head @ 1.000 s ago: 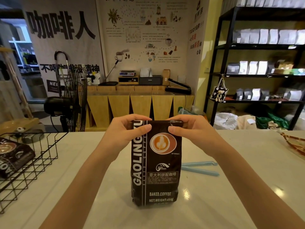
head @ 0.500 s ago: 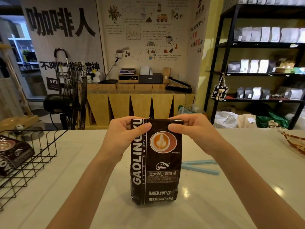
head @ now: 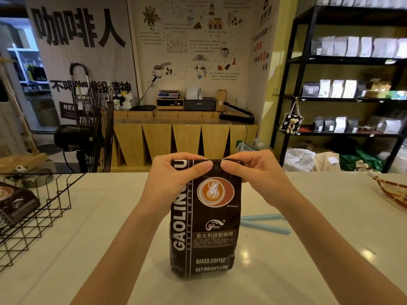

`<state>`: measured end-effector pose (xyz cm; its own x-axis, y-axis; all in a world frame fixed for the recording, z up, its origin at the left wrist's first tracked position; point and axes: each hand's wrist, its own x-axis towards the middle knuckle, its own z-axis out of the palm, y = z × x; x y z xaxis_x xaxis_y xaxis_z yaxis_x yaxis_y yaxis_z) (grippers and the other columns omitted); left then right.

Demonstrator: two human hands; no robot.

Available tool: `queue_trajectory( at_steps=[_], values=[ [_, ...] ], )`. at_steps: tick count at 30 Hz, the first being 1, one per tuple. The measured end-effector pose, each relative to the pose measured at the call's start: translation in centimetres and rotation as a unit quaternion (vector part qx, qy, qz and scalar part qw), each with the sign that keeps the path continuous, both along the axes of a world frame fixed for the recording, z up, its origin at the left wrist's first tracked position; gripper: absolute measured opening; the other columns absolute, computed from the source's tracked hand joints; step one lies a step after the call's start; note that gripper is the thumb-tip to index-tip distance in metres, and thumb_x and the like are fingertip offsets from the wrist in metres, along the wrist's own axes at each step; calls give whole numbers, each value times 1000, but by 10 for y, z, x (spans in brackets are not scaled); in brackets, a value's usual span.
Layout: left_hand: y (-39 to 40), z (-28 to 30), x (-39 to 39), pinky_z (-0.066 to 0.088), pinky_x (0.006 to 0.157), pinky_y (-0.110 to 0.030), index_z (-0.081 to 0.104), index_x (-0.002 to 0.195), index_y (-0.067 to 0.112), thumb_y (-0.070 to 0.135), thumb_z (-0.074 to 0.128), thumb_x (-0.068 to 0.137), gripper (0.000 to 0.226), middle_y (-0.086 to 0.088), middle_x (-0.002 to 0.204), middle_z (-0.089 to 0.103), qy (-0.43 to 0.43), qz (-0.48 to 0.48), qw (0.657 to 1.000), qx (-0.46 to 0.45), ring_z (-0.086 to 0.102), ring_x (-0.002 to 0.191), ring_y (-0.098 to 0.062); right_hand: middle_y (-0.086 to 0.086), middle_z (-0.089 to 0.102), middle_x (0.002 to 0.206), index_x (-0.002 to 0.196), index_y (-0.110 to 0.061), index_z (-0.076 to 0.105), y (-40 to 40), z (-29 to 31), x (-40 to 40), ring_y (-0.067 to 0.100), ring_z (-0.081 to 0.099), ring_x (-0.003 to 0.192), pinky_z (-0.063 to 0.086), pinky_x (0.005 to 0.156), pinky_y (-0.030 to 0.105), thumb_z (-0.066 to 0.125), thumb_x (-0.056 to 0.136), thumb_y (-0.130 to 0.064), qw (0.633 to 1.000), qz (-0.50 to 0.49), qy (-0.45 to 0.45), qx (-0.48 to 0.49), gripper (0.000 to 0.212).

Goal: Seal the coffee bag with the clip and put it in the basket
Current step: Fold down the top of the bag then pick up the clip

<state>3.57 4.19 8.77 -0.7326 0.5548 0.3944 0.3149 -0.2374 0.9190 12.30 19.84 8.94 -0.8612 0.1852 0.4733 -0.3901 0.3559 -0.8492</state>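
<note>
Dark coffee bag (head: 203,219) upright on white counter (head: 308,271), top edge pinched by left hand (head: 174,175) and right hand (head: 253,172), thumbs nearly meeting at centre, blue clip (head: 264,224) lying spread open just right of bag, wire basket (head: 41,214) far left, another bag (head: 15,205) inside

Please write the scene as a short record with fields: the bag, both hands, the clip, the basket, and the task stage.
bag: coffee bag, upright on the white counter
left hand: pinching the bag's top edge
right hand: pinching the same edge, thumb close to the left thumb
clip: light blue clip lying on the counter to the right of the bag, untouched
basket: black wire basket at the left, another dark bag inside
stage: top being pressed shut, clip not yet on
</note>
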Motion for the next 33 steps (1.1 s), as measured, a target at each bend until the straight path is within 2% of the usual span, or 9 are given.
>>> queue_trajectory(
  at_steps=[3,7,11,17,21,26,30,33],
  values=[
    [0,0,0,55,52,-22,70,70,22,26,71,56,14,3,60,73,-2,4,1000,0,70,60,-17,-11,73,63,80,-22,70,2,4,1,8,70,69,53,59,14,60,77,-21,999,22,-34,1,10],
    [0,0,1,55,52,-22,70,74,19,24,71,58,17,4,61,72,12,11,1000,2,70,60,-17,-13,74,67,83,-25,70,6,14,4,7,70,75,54,63,13,57,70,-33,995,52,-82,36,20],
    [2,-2,4,55,52,-23,69,73,18,21,72,62,12,4,60,72,16,31,999,12,70,60,-17,-10,74,72,88,-22,70,8,18,6,12,71,80,55,68,16,56,73,-34,989,65,-108,72,24],
    [2,-4,8,55,50,-22,69,69,17,20,72,63,8,4,57,71,21,50,998,23,69,56,-16,-6,74,66,83,-14,72,7,15,2,15,71,72,57,64,20,62,75,-23,993,50,-82,63,16],
    [1,-3,6,55,51,-23,69,68,17,24,72,58,13,3,56,71,16,34,999,18,69,56,-17,-7,73,61,79,-13,72,5,9,1,13,71,67,54,57,17,63,73,-22,997,37,-58,38,14],
    [1,-5,4,54,51,-20,68,68,20,24,67,66,5,5,56,71,10,7,1000,3,68,56,-13,-8,72,60,77,-14,71,5,7,1,13,71,66,55,56,17,63,76,-16,998,28,-41,35,9],
    [-6,-7,1,55,55,-21,69,73,21,38,52,72,24,2,59,71,-51,-52,997,6,68,58,-12,-7,73,61,77,-15,72,5,6,1,14,71,66,55,55,18,64,70,-23,999,24,-32,28,13],
    [-4,-11,0,55,53,-22,66,69,20,38,51,72,23,1,57,71,-23,-19,999,16,68,56,-13,-8,73,61,78,-18,72,6,4,0,14,71,67,54,55,17,63,76,-18,999,12,-28,35,9]
  ],
)
